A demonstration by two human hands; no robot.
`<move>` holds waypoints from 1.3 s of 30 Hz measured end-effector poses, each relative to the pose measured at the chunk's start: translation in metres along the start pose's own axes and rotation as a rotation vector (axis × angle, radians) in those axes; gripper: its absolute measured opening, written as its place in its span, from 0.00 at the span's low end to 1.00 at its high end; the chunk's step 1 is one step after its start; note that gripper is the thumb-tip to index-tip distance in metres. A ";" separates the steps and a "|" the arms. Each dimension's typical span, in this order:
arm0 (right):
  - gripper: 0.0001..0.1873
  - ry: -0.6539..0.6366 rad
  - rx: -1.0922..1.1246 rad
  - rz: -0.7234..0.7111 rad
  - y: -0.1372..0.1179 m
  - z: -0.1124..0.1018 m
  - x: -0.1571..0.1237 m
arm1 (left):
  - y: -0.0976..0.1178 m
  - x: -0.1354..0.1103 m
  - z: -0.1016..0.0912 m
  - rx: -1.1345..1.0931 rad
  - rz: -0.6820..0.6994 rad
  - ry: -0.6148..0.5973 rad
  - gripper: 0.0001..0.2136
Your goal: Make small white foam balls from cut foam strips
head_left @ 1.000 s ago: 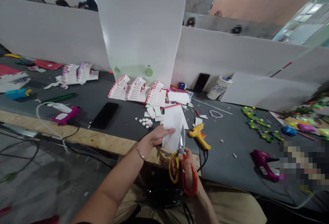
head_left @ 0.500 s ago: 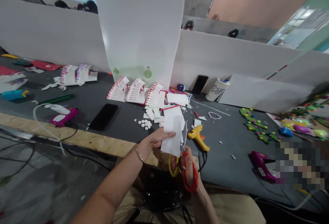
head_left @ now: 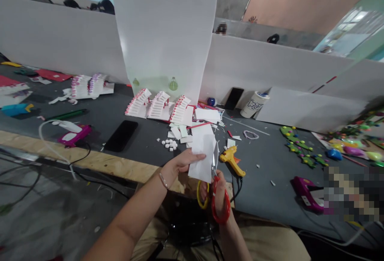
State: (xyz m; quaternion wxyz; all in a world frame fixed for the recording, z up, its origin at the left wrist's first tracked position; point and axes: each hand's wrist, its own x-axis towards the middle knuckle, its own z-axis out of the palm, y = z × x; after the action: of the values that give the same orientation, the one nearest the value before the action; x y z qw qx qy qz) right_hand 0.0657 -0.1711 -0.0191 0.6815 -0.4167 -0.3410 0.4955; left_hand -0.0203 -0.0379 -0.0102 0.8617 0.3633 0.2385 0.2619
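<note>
White card sheet (head_left: 201,159) is up over the desk (head_left: 264,181) near its front edge, pinched in my left hand (head_left: 181,163), while my right hand (head_left: 220,197) has its fingers closed round the red-and-yellow scissors (head_left: 214,177), blades at the sheet's lower edge, so this cut looks to need the sheet held steady.

Even, flat indoor light (shadows stay soft), glare on the window (head_left: 357,27), edges bow; the hands (head_left: 181,162) seem fairly sharp.

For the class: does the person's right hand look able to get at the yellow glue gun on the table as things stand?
Probably yes, with one step first. The right hand is close to the glue gun, with nothing visible between them, but it is holding the scissors, which it would likely need to put down.
</note>
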 end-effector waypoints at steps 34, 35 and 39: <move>0.23 0.048 -0.098 0.058 -0.011 -0.001 0.000 | -0.001 -0.001 -0.001 0.037 -0.027 0.031 0.24; 0.23 0.053 -0.090 0.052 -0.011 0.000 0.000 | -0.001 -0.001 0.000 0.038 -0.027 0.031 0.24; 0.24 0.063 -0.038 0.041 -0.010 0.002 0.002 | -0.002 -0.001 -0.001 0.053 -0.034 0.029 0.25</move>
State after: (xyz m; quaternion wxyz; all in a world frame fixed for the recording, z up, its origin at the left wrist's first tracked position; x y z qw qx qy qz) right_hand 0.0679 -0.1703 -0.0092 0.6736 -0.4521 -0.3200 0.4893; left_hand -0.0205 -0.0389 -0.0118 0.8527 0.3780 0.2636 0.2461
